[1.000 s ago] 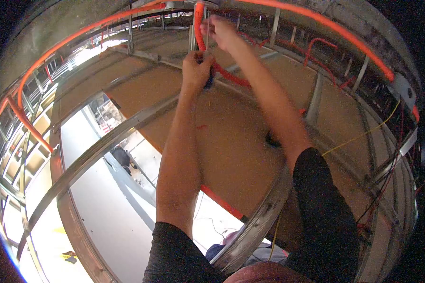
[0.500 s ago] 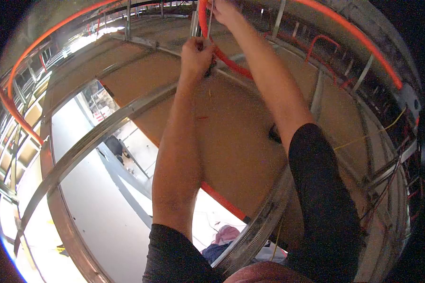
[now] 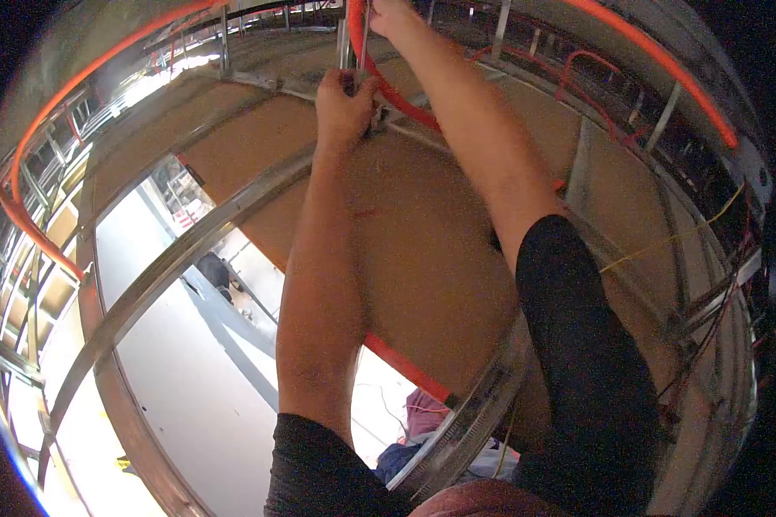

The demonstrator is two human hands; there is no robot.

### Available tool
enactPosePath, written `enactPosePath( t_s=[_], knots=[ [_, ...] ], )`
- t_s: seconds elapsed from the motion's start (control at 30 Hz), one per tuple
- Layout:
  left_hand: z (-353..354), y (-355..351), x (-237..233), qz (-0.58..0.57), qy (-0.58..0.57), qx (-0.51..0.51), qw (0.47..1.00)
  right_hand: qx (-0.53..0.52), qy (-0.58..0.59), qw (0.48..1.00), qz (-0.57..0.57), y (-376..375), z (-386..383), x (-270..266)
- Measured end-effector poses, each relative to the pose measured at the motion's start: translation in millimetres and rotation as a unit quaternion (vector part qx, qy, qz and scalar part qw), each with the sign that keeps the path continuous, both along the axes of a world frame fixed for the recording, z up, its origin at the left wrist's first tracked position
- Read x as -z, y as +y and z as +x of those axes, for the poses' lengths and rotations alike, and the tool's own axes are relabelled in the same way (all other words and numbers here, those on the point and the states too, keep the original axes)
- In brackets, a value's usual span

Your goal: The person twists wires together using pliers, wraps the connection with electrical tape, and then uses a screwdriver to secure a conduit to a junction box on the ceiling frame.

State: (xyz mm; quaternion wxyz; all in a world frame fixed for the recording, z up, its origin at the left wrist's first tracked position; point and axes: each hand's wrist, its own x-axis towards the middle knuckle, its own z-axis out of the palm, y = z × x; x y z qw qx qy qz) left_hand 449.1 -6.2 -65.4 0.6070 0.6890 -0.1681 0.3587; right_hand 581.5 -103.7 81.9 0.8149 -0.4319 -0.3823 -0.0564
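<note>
My left hand (image 3: 345,108) is raised, its fingers curled in around a dark gap; what they grip is hidden. Just above it, a thin metal rod (image 3: 366,47) runs upward. Near the top edge of the view, my right hand (image 3: 393,17) is closed at the upper part of that rod, its fingertips partly hidden. An orange corrugated conduit (image 3: 356,36) passes close beside the rod, then bends down to the right behind my right forearm. Left of the conduit stands a shiny metal strut (image 3: 343,47).
Metal framing channels (image 3: 194,241) cross brown board panels (image 3: 431,258). More orange conduit (image 3: 655,65) arcs along the upper right, and another orange conduit (image 3: 39,228) hangs at the left. A yellow wire (image 3: 672,246) stretches on the right. Through openings below, a person (image 3: 215,271) is visible.
The view has shifted slightly, so both hands, the rod and the conduit appear a little further left. Both hands keep nearly the same closed pose.
</note>
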Motion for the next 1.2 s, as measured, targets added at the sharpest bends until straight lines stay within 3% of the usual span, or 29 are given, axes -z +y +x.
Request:
enactPosePath(
  t_s=[0.17, 0.27, 0.3, 0.37, 0.47, 0.57, 0.8, 0.87, 0.97, 1.2],
  knots=[
    [-7, 4, -2, 0.007, 0.009, -0.015, 1.0, -0.058, -0.013, 0.998, 0.022, 4, 1, 11],
    [5, 4, 3, 0.033, -0.004, -0.047, 0.998, -0.202, -0.072, 0.977, 0.017, 5, 1, 24],
    [9, 5, 5, 0.047, -0.015, -0.067, 0.997, -0.206, -0.074, 0.976, 0.017, 7, 0, 26],
    [2, 6, 5, 0.023, -0.018, -0.057, 0.998, 0.008, 0.051, 0.993, 0.102, 13, -33, 26],
    [1, 7, 7, 0.0, -0.014, -0.04, 0.999, -0.071, -0.045, 0.992, 0.099, 11, -37, 24],
    [0, 10, 4, 0.008, 0.008, -0.05, 0.999, -0.043, -0.073, 0.995, 0.059, 17, -26, 18],
    [16, 6, 13, 0.02, -0.037, -0.084, 0.996, 0.009, 0.021, 0.997, 0.075, 13, -41, 11],
    [12, 8, 9, 0.029, -0.031, -0.073, 0.996, -0.029, -0.071, 0.996, 0.038, 9, -44, 8],
    [11, 8, 10, 0.017, -0.007, -0.052, 0.998, -0.046, -0.101, 0.994, 0.025, 8, -42, 8],
    [8, 5, 11, 0.024, -0.002, -0.046, 0.999, 0.086, 0.025, 0.993, 0.082, 23, -55, 12]
  ],
)
